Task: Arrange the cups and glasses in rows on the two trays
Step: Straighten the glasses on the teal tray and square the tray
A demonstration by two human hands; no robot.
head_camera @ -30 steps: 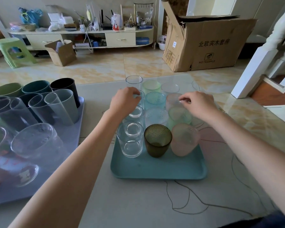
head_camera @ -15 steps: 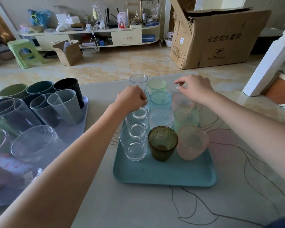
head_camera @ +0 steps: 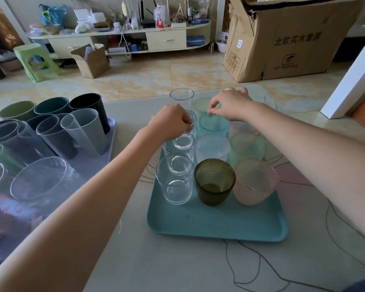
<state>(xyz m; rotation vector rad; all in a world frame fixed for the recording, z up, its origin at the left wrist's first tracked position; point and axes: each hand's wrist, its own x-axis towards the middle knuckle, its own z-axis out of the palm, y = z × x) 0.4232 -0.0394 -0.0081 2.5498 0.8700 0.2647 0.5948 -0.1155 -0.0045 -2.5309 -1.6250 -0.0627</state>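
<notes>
While the left hand (head_camera: pixel 169 123) has its fingers (head_camera: pixel 187 123) curled shut on the rim of a clear glass (head_camera: pixel 182 142) in the teal tray's (head_camera: pixel 217 224) left column, the right hand (head_camera: pixel 230 104) pinches the rim of the aqua glass (head_camera: pixel 214 125) at the tray's far middle. Risk, judged: glasses stand touching in three rows, so a sideways nudge could knock the clear tumbler (head_camera: pixel 175 182), olive glass (head_camera: pixel 214 182) or pink glass (head_camera: pixel 255 181). Open room: the tray's near strip is bare; left of the tray, counter (head_camera: pixel 135 260) separates it from the crowded grey tray (head_camera: pixel 112 131).
</notes>
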